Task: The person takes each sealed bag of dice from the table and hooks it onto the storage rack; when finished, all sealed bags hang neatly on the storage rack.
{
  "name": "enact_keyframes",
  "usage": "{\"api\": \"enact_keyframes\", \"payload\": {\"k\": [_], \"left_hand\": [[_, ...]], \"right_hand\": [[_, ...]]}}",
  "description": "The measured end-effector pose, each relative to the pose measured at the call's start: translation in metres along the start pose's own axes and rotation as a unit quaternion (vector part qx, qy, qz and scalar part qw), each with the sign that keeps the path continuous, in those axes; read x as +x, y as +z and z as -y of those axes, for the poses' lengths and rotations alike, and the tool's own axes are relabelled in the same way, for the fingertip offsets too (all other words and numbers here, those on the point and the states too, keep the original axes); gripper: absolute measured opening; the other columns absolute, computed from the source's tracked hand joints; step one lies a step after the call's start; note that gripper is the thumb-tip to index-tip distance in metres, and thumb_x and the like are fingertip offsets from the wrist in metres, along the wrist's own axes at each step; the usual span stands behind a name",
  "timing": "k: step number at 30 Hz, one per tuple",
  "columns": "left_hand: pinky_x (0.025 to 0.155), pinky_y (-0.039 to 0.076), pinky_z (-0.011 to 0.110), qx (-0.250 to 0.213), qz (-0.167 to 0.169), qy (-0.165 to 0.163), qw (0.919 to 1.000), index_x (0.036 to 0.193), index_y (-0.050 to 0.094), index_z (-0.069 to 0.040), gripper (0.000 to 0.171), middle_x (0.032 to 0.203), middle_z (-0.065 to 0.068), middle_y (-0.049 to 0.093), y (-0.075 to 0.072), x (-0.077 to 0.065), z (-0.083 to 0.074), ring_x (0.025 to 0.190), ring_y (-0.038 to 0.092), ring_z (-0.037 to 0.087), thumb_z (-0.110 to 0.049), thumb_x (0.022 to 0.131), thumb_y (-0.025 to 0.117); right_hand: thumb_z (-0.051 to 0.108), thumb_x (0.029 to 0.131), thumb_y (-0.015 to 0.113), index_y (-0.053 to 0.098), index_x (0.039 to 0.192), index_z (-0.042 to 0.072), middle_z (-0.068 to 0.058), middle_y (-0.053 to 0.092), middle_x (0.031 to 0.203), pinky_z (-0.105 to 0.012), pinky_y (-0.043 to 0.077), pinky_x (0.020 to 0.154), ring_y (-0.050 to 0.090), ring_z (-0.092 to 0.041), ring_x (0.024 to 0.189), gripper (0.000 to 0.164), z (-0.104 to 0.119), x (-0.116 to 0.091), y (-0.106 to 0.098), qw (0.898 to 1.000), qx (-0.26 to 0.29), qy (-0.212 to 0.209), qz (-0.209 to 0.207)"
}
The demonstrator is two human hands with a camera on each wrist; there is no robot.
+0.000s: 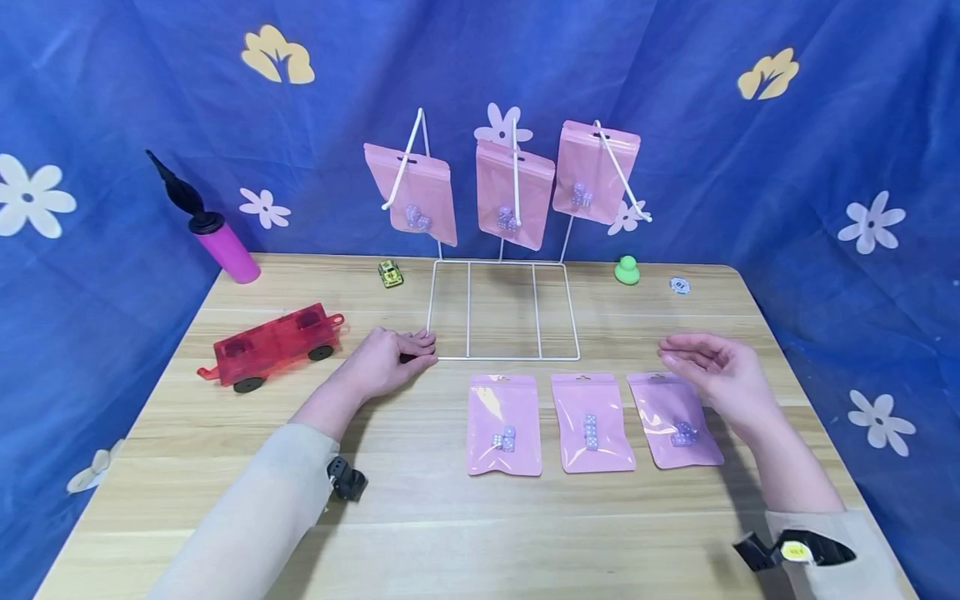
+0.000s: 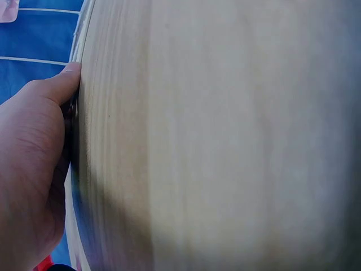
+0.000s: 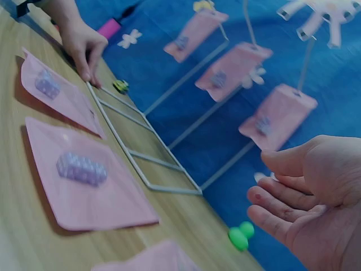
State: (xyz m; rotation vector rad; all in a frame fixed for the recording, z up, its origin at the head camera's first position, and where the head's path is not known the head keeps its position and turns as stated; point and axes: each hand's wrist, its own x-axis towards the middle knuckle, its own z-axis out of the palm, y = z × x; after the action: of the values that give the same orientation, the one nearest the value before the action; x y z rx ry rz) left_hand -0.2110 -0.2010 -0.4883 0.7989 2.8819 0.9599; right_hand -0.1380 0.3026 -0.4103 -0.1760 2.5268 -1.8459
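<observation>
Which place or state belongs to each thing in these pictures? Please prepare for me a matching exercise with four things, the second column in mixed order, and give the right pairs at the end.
Things
1. left hand
2. right hand
3. red wagon
4. green toy

Places and states
A. near the far edge of the table
B. holding nothing, beside the rightmost lying pouch
C. at the near left corner of the white rack
D. standing on black wheels

Pairs: 1-C, 2-B, 3-D, 4-A
</observation>
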Motion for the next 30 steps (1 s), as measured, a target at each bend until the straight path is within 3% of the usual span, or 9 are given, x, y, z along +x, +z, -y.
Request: {"api": "enact_keyframes", "payload": {"k": [4,7,13,18,22,30], "left_hand": [[0.113,0.047,0.046,0.001,0.002,-0.001,1.0000,0.119,0.080,-0.006,0.028,0.130,0.010,0.070,0.000,0.000,-0.001,0.127,0.065,0.028,-0.023,0.097,0.081],[0.113,0.048,0.046,-0.002,0.000,0.001,1.0000,0.118,0.080,-0.005,0.027,0.129,0.011,0.071,0.000,0.001,-0.001,0.127,0.065,0.028,-0.022,0.097,0.081],[0.112,0.048,0.046,-0.006,-0.001,0.000,1.0000,0.117,0.080,-0.005,0.026,0.128,0.012,0.071,0.000,0.001,0.000,0.127,0.065,0.027,-0.020,0.097,0.081],[0.112,0.048,0.045,-0.010,0.000,-0.002,1.0000,0.117,0.080,-0.005,0.026,0.128,0.012,0.071,0.001,0.001,0.000,0.127,0.065,0.027,-0.021,0.097,0.082],[0.113,0.048,0.045,-0.010,-0.001,-0.003,0.9999,0.118,0.080,-0.005,0.026,0.128,0.012,0.071,0.002,0.001,0.000,0.127,0.065,0.027,-0.021,0.097,0.081],[0.113,0.048,0.046,-0.006,-0.003,-0.002,1.0000,0.119,0.080,-0.005,0.027,0.128,0.011,0.071,0.002,0.001,0.002,0.127,0.065,0.027,-0.022,0.097,0.081]], "right_hand": [[0.004,0.098,0.078,0.062,0.130,-0.015,-0.003,0.078,0.115,-0.017,0.058,0.089,0.074,-0.006,0.103,0.041,-0.018,-0.013,-0.015,1.000,-0.002,0.019,-0.012],[0.002,0.097,0.078,0.061,0.131,-0.017,-0.008,0.077,0.115,-0.018,0.059,0.086,0.074,-0.006,0.101,0.043,-0.028,-0.019,-0.023,0.999,-0.018,0.032,-0.021],[0.012,0.096,0.081,0.062,0.132,-0.014,-0.029,0.071,0.122,-0.017,0.060,0.079,0.072,-0.002,0.094,0.048,-0.046,-0.026,-0.031,0.989,-0.128,0.069,-0.019],[0.018,0.091,0.087,0.062,0.131,-0.013,-0.029,0.071,0.120,-0.017,0.059,0.073,0.071,-0.017,0.096,0.056,-0.056,-0.031,-0.032,0.973,-0.205,0.101,-0.016],[0.024,0.088,0.091,0.061,0.132,-0.012,-0.024,0.072,0.115,-0.020,0.059,0.069,0.068,-0.026,0.097,0.064,-0.060,-0.034,-0.033,0.966,-0.222,0.132,-0.016],[0.018,0.087,0.091,0.063,0.124,-0.014,-0.016,0.073,0.100,-0.021,0.057,0.063,0.064,-0.014,0.082,0.056,-0.070,-0.035,-0.031,0.966,-0.207,0.151,-0.020]]}}
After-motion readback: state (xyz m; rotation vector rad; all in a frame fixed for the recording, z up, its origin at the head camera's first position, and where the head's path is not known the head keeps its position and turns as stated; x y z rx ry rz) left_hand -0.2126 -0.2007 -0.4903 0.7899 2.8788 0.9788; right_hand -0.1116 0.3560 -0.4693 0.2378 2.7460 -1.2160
